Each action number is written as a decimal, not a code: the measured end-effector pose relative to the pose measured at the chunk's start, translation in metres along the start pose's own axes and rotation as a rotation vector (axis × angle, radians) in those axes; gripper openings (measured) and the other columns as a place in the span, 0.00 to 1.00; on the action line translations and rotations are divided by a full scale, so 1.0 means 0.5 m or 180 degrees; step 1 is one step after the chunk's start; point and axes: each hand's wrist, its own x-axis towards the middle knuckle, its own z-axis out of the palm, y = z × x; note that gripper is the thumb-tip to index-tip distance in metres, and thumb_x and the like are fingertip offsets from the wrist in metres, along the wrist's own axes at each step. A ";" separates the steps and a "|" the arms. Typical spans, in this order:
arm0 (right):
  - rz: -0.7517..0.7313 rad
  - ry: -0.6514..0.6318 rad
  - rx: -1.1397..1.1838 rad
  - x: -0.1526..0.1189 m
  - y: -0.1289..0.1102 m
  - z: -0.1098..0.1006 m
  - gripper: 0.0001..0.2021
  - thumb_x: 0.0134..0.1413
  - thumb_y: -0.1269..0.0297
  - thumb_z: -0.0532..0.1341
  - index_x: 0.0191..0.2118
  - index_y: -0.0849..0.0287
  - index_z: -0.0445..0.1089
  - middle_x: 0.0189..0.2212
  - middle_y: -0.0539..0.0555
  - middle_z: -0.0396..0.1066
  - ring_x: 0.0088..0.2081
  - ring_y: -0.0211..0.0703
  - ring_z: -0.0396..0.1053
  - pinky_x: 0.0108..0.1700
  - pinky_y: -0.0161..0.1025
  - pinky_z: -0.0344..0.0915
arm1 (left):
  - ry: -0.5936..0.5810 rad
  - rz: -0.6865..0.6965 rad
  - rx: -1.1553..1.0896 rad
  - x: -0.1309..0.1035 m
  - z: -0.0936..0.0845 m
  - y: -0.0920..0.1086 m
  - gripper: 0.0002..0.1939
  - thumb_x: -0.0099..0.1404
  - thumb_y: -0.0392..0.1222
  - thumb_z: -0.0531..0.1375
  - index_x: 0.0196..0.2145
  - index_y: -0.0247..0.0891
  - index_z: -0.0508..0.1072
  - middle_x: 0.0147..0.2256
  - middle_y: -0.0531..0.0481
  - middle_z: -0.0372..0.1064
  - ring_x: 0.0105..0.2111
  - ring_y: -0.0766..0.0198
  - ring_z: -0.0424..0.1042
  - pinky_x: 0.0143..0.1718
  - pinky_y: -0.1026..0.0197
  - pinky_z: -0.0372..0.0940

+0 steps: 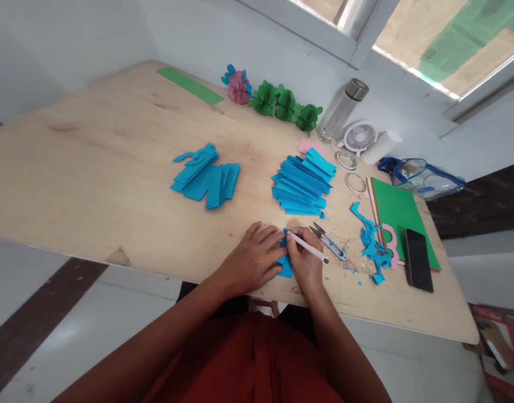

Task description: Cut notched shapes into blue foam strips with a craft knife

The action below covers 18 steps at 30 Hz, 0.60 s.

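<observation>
My right hand [308,262] grips a white pen [311,248] with a dark end, its tip down at a small blue paper piece [285,268] near the table's front edge. Fingers spread, my left hand [257,254] lies flat across the left side of that paper and partly hides it. Thread snips [330,242] with pale blue handles rest just right of my right hand. Beyond my hands is a pile of folded blue paper strips [303,183]. Farther left sits a stack of folded and cut blue pieces [207,178].
Blue scraps [371,240] and a pink cutout [390,245] lie right, beside green sheets [395,207] and a phone [419,260]. Along the wall stand green paper ornaments [285,103], a pink one [239,89], a glass bottle [341,112] and a fan [359,136]. Tape rolls [346,161] lie nearby.
</observation>
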 end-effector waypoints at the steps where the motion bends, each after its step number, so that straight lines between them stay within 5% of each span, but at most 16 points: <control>1: -0.0009 -0.0003 -0.0016 0.001 0.000 0.001 0.08 0.60 0.61 0.57 0.34 0.55 0.71 0.32 0.52 0.77 0.36 0.46 0.72 0.46 0.44 0.62 | -0.0010 -0.0002 -0.0010 0.000 0.000 0.000 0.15 0.67 0.42 0.58 0.50 0.39 0.73 0.57 0.40 0.66 0.60 0.48 0.60 0.64 0.39 0.52; 11: 0.0234 -0.0025 0.0418 0.014 0.005 0.009 0.08 0.59 0.59 0.59 0.35 0.56 0.72 0.32 0.52 0.76 0.34 0.43 0.72 0.40 0.40 0.66 | 0.0058 -0.0015 0.0002 -0.003 0.003 0.000 0.18 0.67 0.42 0.58 0.54 0.40 0.71 0.59 0.40 0.65 0.60 0.48 0.59 0.63 0.39 0.52; 18: 0.0511 0.0170 0.1184 -0.023 0.002 -0.033 0.10 0.57 0.55 0.61 0.36 0.57 0.72 0.32 0.51 0.75 0.36 0.43 0.71 0.40 0.39 0.67 | 0.0136 0.0046 0.0016 -0.005 0.008 -0.005 0.17 0.68 0.44 0.58 0.54 0.44 0.72 0.59 0.43 0.65 0.61 0.48 0.59 0.63 0.38 0.50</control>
